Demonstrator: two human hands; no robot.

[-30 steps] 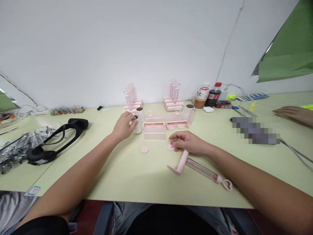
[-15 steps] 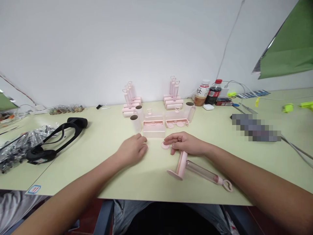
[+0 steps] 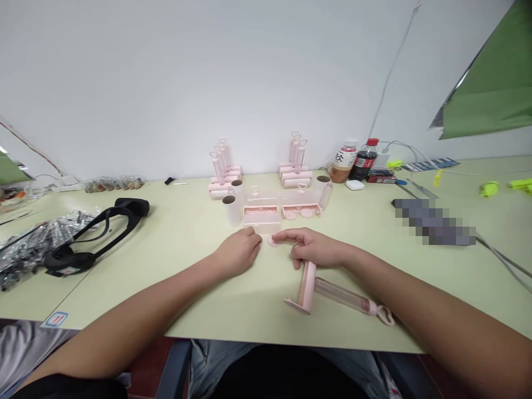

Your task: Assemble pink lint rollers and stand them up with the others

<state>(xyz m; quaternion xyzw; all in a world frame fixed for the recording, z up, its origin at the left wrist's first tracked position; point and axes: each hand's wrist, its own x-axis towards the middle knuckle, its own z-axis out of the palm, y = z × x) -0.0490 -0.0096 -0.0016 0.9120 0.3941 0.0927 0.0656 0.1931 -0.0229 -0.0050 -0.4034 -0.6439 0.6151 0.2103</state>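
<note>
A small round pink disc (image 3: 273, 240) lies flat on the table. The outstretched index finger of my right hand (image 3: 318, 247) touches it; that hand's other fingers are bent, with nothing visible in them. Just left of the disc rests my left hand (image 3: 238, 252), its fingers curled together and no object showing. Below my right hand is a pink trough-shaped piece (image 3: 307, 288) with a rounded end plate, its upper end partly covered by the hand. A clear tube (image 3: 343, 292) with a pink heart-shaped ring slants away to its right.
Behind my hands stand open pink boxes (image 3: 261, 226), one holding round discs, and white cylinders (image 3: 231, 212). Farther back are pink assemblies with upright tubes (image 3: 300, 158). Two drink bottles (image 3: 344, 162) stand right; a black headset (image 3: 97, 257) and plastic-wrapped items lie left.
The disc has shifted slightly left and away from me under my right index finger. My left hand has moved right, closer to the disc.
</note>
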